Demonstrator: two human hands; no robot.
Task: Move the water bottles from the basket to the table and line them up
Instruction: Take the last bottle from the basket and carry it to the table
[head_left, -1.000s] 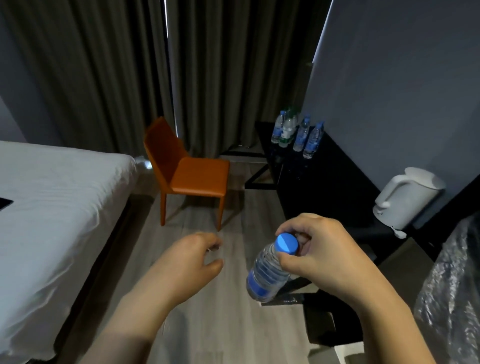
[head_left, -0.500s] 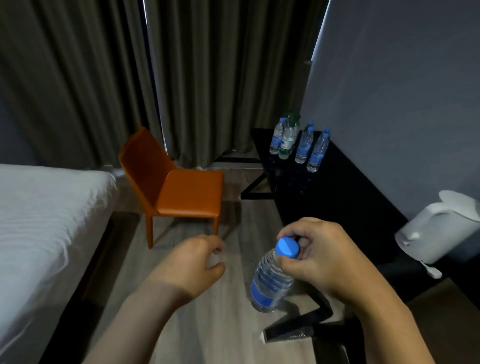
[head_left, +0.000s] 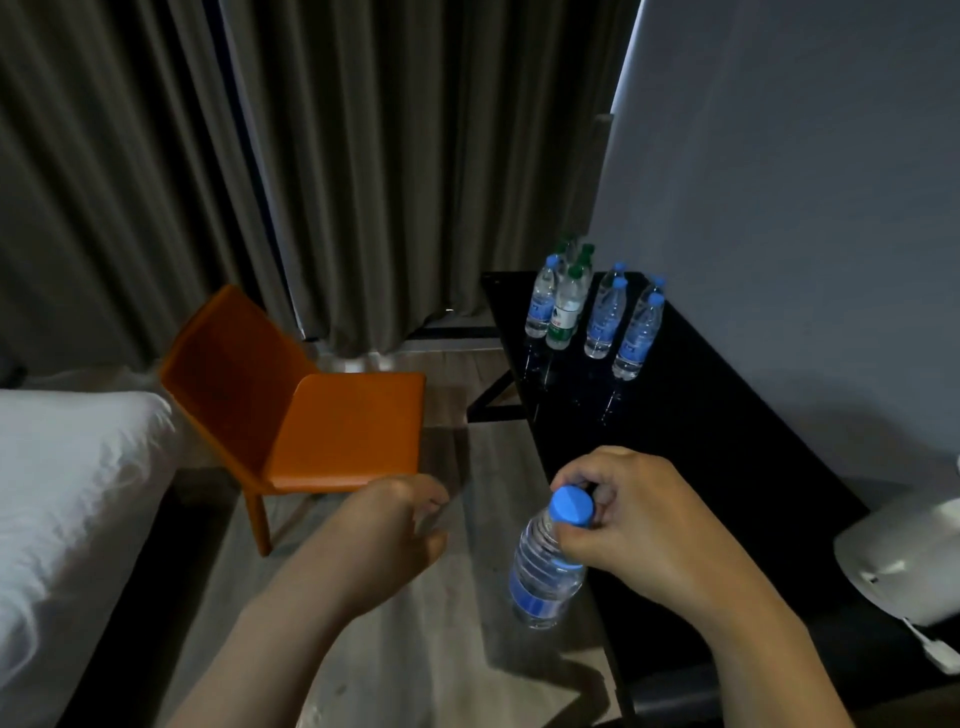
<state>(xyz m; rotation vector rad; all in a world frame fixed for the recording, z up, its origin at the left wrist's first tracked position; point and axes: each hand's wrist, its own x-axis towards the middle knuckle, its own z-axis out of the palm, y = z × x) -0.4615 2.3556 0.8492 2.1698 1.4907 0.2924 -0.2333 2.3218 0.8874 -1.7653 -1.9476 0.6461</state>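
Observation:
My right hand (head_left: 639, 525) grips a clear water bottle (head_left: 545, 571) by its neck, just under the blue cap. The bottle hangs over the near left edge of the black table (head_left: 701, 441). My left hand (head_left: 384, 540) floats beside it over the floor, fingers loosely curled and holding nothing. Several water bottles (head_left: 597, 312) stand upright at the table's far end near the wall, most with blue caps, some with green caps. No basket is in view.
An orange chair (head_left: 306, 405) stands on the wooden floor left of the table. A white bed (head_left: 67, 509) fills the left side. A white kettle (head_left: 904, 566) sits on the table at the right edge. Grey curtains hang behind.
The view has moved forward toward the table, so the far bottles and the chair appear larger and nearer. The kettle has slid to the right edge. My hands keep their pose, bottle still held.

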